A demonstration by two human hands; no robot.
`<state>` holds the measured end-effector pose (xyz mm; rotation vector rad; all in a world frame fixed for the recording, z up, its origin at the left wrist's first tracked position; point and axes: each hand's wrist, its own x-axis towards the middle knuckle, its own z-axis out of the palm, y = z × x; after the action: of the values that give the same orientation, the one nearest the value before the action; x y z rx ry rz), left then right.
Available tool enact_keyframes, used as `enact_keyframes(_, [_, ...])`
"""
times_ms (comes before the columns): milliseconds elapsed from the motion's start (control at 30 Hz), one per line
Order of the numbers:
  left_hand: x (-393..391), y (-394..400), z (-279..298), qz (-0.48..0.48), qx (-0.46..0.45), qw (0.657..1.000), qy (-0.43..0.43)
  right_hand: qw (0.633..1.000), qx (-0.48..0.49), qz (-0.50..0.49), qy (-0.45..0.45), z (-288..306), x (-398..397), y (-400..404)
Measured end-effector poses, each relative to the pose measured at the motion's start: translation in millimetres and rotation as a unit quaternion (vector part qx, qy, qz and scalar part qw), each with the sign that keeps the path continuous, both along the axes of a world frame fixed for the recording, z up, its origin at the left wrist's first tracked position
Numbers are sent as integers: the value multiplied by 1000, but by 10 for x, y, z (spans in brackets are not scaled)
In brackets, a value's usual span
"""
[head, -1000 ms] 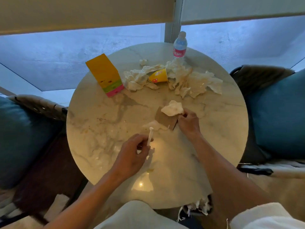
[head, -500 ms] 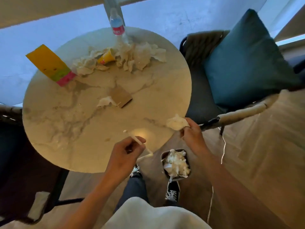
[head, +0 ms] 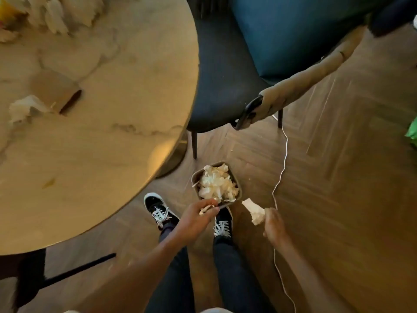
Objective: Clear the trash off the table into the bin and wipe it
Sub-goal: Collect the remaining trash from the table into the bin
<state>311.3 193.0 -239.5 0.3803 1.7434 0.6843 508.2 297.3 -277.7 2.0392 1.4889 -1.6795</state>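
Marble, pale and veined, makes up the round desk [head: 117, 123] filling the upper left of the view, and trash lies on it: a flattened brown cardboard piece [head: 55, 91] with a crumpled white tissue [head: 21, 108] touching its near-left corner, and a blurred heap of crumpled paper [head: 54, 16] at the far edge. On the wooden floor [head: 338, 177] just off the desk's near right rim stands a small bin [head: 239, 188], packed to the brim with white crumpled tissues [head: 216, 185]. The left hand [head: 195, 219] hangs over the bin's near edge, its fingers [head: 208, 203] curled round a thin pale stick [head: 206, 208]. The right hand [head: 274, 225] is just right of the bin, apart from it, its fingers pinching a wad of white tissue [head: 253, 211] that sticks out toward the bin. Two black sneakers with white laces stand below: the left shoe [head: 158, 211] near the desk's rim, the right shoe [head: 223, 223] just beside the bin. A thin white cable [head: 282, 168] trails across the floor past a dark chair [head: 225, 75] carrying a teal cushion [head: 293, 30].
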Motion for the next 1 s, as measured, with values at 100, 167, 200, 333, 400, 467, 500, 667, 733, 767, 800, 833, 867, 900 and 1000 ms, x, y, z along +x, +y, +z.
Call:
enact_keyframes(100, [33, 24, -590, -57, -51, 997, -17, 999, -37, 12, 10, -387, 153, -123])
enact_keyframes(167, [44, 72, -944, -74, -74, 994, -12, 1000, -23, 17, 13, -590, 162, -160])
enact_keyframes(200, [39, 106, -1104, -81, -90, 993, 5, 1000, -12, 17, 17, -679, 140, -161])
enact_keyframes(333, [-12, 169, -1667, -129, -109, 980, 102, 999, 24, 27, 11, -1019, -41, -128])
enact_keyframes(400, [-33, 178, -1890, -124, -109, 979, 116, 998, 46, 27, 11, -1147, -150, -83])
enact_keyframes(467, [-51, 203, -2086, -122, -124, 977, 126, 996, 75, 41, 9, -1301, -241, -23])
enact_keyframes(500, [-53, 218, -2181, -126, -130, 975, 130, 996, 81, 47, 7, -1372, -276, 1])
enact_keyframes(667, [-85, 315, -2554, -141, -147, 966, 161, 995, 87, 38, -12, -1707, -376, 74])
enact_keyframes(733, [-111, 351, -2622, -133, -150, 967, 155, 996, 65, 57, -18, -1808, -438, 91])
enact_keyframes(767, [-125, 364, -2628, -129, -149, 969, 148, 997, 35, 68, -6, -1840, -483, 98])
enact_keyframes(800, [-140, 376, -2619, -128, -149, 970, 140, 997, -8, 78, 13, -1857, -534, 98])
enact_keyframes(833, [-157, 384, -2594, -129, -148, 971, 136, 994, -55, 91, 32, -1852, -583, 91])
enact_keyframes(867, [-171, 389, -2548, -131, -150, 971, 136, 989, -94, 108, 44, -1822, -634, 81])
enact_keyframes(900, [-185, 387, -2489, -132, -153, 969, 140, 983, -117, 130, 49, -1785, -672, 65])
enact_keyframes(1000, [-217, 363, -2228, -121, -157, 969, 148, 979, -129, 147, 54, -1604, -729, 19])
